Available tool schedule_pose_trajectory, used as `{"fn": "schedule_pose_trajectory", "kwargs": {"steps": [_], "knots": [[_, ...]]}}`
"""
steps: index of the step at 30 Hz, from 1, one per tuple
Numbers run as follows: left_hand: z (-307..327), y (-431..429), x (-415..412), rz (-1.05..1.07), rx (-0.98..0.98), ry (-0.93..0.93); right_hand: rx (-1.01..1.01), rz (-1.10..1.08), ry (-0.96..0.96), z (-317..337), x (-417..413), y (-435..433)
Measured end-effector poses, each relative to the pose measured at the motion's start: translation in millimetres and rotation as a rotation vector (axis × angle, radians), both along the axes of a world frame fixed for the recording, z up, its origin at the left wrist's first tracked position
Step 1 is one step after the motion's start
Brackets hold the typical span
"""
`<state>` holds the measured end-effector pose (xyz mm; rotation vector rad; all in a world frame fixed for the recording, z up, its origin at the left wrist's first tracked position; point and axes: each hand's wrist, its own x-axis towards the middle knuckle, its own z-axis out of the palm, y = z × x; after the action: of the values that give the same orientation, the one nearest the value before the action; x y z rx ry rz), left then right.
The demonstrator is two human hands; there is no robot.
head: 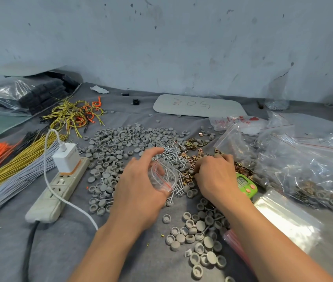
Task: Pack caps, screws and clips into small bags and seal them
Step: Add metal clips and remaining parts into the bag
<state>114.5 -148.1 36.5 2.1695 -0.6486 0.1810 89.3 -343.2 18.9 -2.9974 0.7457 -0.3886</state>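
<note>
My left hand (139, 186) holds a small clear zip bag (164, 177) with a red seal line, its mouth held open; a few screws show inside. My right hand (215, 176) rests palm down on the brass clips (190, 177), fingers curled into them; what it grips is hidden. A pile of silver screws (171, 156) lies just beyond both hands. Grey round caps (125, 139) spread across the grey cloth, with more caps (198, 239) near my right forearm.
A white power strip (59, 186) with a charger and cable lies at left beside bundles of yellow, grey and orange wires (19, 161). A green timer (246, 185) sits under my right hand. Filled clear bags (308, 165) and empty bags (283, 216) lie at right.
</note>
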Motion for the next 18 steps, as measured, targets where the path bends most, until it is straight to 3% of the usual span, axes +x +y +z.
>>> {"fn": "schedule_pose_trajectory", "kwargs": {"steps": [15, 18], "knots": [[-1.2, 1.4, 0.7, 0.006, 0.040, 0.024, -0.019, -0.039, 0.100, 6.1, 0.7, 2.8], [-2.2, 2.3, 0.3, 0.001, 0.024, 0.025, -0.009, -0.038, 0.049, 8.6, -2.0, 5.0]]}}
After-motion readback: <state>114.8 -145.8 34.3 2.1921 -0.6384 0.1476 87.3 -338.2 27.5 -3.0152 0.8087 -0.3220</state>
